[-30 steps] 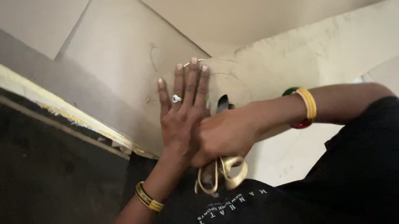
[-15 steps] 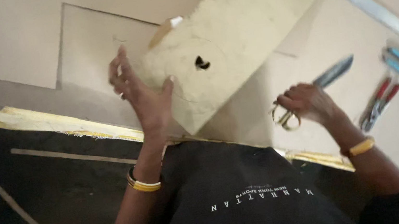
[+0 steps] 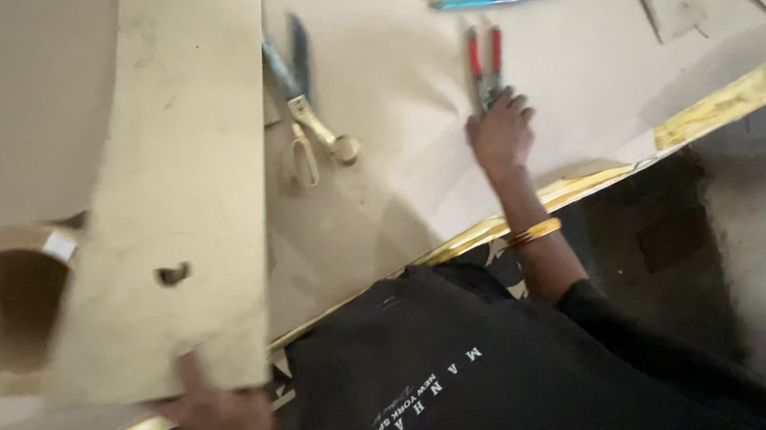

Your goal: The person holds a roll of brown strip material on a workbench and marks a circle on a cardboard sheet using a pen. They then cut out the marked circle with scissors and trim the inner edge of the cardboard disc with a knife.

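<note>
On table | left hand (image 3: 215, 412) grip pinches cardboard sheet (image 3: 185, 174); right hand (image 3: 499, 132) left scissors (image 3: 306, 105), now closing on red-handled pliers (image 3: 484, 63)

1. Long tan cardboard panel (image 3: 185, 174): flat, scuffed, with a small dark irregular hole near its lower middle. It runs from the top of the view down to the lower left, slightly tilted, and its bottom edge is gripped by the left hand (image 3: 216, 417), which is blurred.
2. Red-handled pliers-type tool (image 3: 485, 63): lies flat on the brown sheet surface, handles pointing away from the person, the two handles close together. The right hand (image 3: 500, 132) rests its fingertips on the near end; the tool's head is hidden beneath them, so its exact kind is uncertain.
</note>
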